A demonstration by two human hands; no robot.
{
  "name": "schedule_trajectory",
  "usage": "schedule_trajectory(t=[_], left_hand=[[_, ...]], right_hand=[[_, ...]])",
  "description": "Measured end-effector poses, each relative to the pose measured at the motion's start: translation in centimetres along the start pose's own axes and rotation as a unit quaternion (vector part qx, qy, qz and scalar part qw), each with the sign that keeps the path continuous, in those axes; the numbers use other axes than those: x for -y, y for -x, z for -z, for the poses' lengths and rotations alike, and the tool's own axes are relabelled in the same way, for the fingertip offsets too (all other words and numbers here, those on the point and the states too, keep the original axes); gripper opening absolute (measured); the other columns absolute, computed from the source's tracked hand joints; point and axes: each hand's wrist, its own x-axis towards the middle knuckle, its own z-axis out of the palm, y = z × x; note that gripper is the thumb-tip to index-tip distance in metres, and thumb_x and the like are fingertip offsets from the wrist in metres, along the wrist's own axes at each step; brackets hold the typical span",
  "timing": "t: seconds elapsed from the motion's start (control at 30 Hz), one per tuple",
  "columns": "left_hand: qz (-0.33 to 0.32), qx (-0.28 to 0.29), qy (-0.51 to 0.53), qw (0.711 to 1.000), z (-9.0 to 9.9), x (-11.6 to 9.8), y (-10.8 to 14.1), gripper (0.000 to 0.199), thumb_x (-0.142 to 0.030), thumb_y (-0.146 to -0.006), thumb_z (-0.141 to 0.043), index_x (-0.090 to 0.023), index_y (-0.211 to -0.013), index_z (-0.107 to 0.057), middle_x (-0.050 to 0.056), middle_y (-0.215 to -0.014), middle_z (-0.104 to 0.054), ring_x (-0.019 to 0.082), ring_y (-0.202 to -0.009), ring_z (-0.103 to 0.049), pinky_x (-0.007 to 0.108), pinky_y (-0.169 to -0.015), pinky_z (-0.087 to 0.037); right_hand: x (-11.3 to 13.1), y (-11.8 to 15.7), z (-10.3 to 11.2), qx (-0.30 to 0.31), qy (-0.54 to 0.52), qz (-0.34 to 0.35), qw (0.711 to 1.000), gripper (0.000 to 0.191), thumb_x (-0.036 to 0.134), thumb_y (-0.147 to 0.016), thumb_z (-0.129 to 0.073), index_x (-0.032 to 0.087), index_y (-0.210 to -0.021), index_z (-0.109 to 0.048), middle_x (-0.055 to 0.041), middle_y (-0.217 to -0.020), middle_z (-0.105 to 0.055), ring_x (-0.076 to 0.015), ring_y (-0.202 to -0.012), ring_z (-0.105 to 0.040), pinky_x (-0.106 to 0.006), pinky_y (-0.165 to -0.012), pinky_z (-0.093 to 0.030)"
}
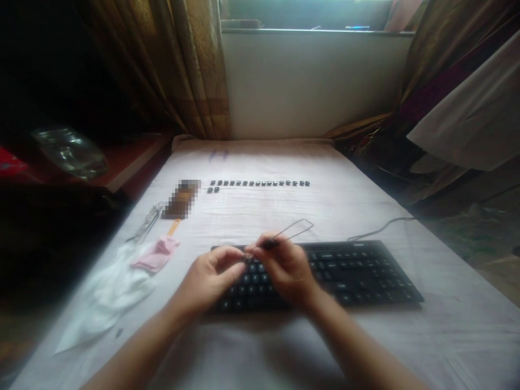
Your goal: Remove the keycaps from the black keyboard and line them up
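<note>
Both my hands meet above the upper left part of a black keyboard (pixel 365 271), which lies on the cloth-covered bed or table. My left hand (pixel 211 276) pinches a small dark keycap (pixel 246 259) between thumb and fingertips. Closed round the black handle of a wire keycap puller (pixel 299 227) is my right hand (pixel 284 265); the puller's thin wire loop points away to the upper right. My right fingertips come close to the keycap, and blur hides whether they touch it. Beyond the keyboard, several loose keycaps (pixel 263 183) stand in a long row, with two more in front at its left end.
At the left lie a pixelated brown object (pixel 181 200), metal tools (pixel 150 219), an orange-handled item (pixel 174 227), a pink cloth (pixel 156 254) and a white cloth (pixel 109 287). The keyboard's cable (pixel 382 225) runs off to the right. Curtains (pixel 195 65) hang beside the wall.
</note>
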Motion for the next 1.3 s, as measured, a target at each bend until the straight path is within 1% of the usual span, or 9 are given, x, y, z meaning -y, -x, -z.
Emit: schedule_trajectory(t=[0.13, 0.23, 0.37, 0.47, 0.57, 0.7, 0.87, 1.03, 1.3], left_hand=[[0.037, 0.016, -0.003, 0.999, -0.1, -0.2, -0.1, 0.025, -0.039, -0.077, -0.068, -0.019, -0.092, -0.070, 0.004, -0.094, -0.074, 0.022, -0.089, -0.068, 0.033, -0.084, -0.051], [0.045, 0.013, -0.004, 0.999, 0.7, -0.2, -0.6, 0.033, -0.042, -0.077, -0.067, -0.021, -0.103, -0.069, 0.004, -0.090, -0.074, 0.019, -0.079, -0.067, 0.031, -0.075, -0.053], [-0.001, -0.054, -0.077, 0.996, 3.4, 0.4, -4.0, 0.040, -0.047, -0.079, -0.065, -0.020, -0.108, -0.070, 0.006, -0.093, -0.075, 0.019, -0.077, -0.068, 0.030, -0.070, -0.053], [-0.065, -0.112, -0.268, 0.955, 5.9, 0.8, -8.2, 0.034, -0.046, -0.084, -0.059, -0.022, -0.106, -0.071, 0.005, -0.096, -0.076, 0.019, -0.079, -0.069, 0.030, -0.074, -0.054], [-0.075, -0.128, -0.350, 0.925, 7.5, 0.6, -12.5, 0.026, -0.041, -0.084, -0.060, -0.024, -0.099, -0.073, 0.003, -0.090, -0.076, 0.020, -0.079, -0.069, 0.031, -0.078, -0.052], [-0.084, -0.143, -0.439, 0.883, 8.0, 0.5, -16.7, 0.023, -0.040, -0.084, -0.060, -0.028, -0.098, -0.074, 0.003, -0.086, -0.076, 0.023, -0.079, -0.068, 0.034, -0.078, -0.050], [-0.123, -0.132, -0.510, 0.841, 8.2, 1.5, -20.4, 0.019, -0.036, -0.085, -0.059, -0.027, -0.093, -0.074, 0.005, -0.100, -0.074, 0.025, -0.096, -0.063, 0.036, -0.085, -0.047], [-0.152, -0.115, -0.549, 0.814, 9.5, 2.8, -22.1, 0.020, -0.034, -0.085, -0.057, -0.026, -0.093, -0.074, 0.006, -0.098, -0.072, 0.025, -0.096, -0.060, 0.037, -0.088, -0.045], [-0.157, -0.120, -0.574, 0.794, 10.3, 3.9, -22.4, 0.023, -0.037, -0.086, -0.057, -0.025, -0.094, -0.075, 0.007, -0.107, -0.066, 0.026, -0.099, -0.056, 0.038, -0.088, -0.044]], right_hand=[[-0.1, 0.1, 0.6, -0.054, -0.025, -0.005, 0.998, 0.006, 0.020, -0.087, -0.063, 0.023, -0.092, -0.060, -0.0011, -0.083, -0.076, -0.0167, -0.074, -0.074, -0.029, -0.069, -0.059], [-0.2, 0.1, 1.4, -0.108, -0.053, -0.033, 0.992, 0.007, 0.022, -0.086, -0.067, 0.023, -0.090, -0.061, 0.0008, -0.079, -0.076, -0.0156, -0.070, -0.073, -0.028, -0.067, -0.059], [-0.4, 0.3, 2.8, -0.148, -0.051, -0.044, 0.987, 0.007, 0.022, -0.083, -0.069, 0.022, -0.087, -0.063, 0.0016, -0.074, -0.076, -0.0138, -0.065, -0.072, -0.024, -0.062, -0.059], [-0.7, 0.5, 3.8, -0.174, -0.037, -0.049, 0.983, 0.008, 0.022, -0.083, -0.070, 0.022, -0.088, -0.064, 0.0019, -0.073, -0.076, -0.0124, -0.061, -0.071, -0.021, -0.059, -0.058], [-1.2, 0.6, 4.4, -0.193, -0.026, -0.052, 0.980, 0.009, 0.023, -0.083, -0.071, 0.022, -0.089, -0.064, 0.0011, -0.074, -0.077, -0.0135, -0.062, -0.072, -0.022, -0.059, -0.059], [-1.7, 0.7, 4.7, -0.200, 0.002, -0.048, 0.979, 0.008, 0.024, -0.083, -0.070, 0.022, -0.089, -0.065, 0.0000, -0.074, -0.077, -0.0163, -0.063, -0.073, -0.026, -0.062, -0.062], [-1.8, 0.8, 4.9, -0.197, 0.029, -0.051, 0.979, 0.006, 0.025, -0.085, -0.068, 0.023, -0.090, -0.066, -0.0002, -0.077, -0.077, -0.0176, -0.066, -0.074, -0.028, -0.063, -0.063], [-1.6, 0.6, 5.1, -0.204, 0.045, -0.054, 0.977, 0.005, 0.024, -0.085, -0.067, 0.025, -0.090, -0.067, 0.0011, -0.077, -0.077, -0.0170, -0.065, -0.073, -0.026, -0.062, -0.063], [-1.7, 0.6, 5.0, -0.207, 0.054, -0.059, 0.975, 0.005, 0.023, -0.085, -0.068, 0.025, -0.089, -0.068, 0.0013, -0.077, -0.077, -0.0164, -0.064, -0.073, -0.024, -0.060, -0.062]])
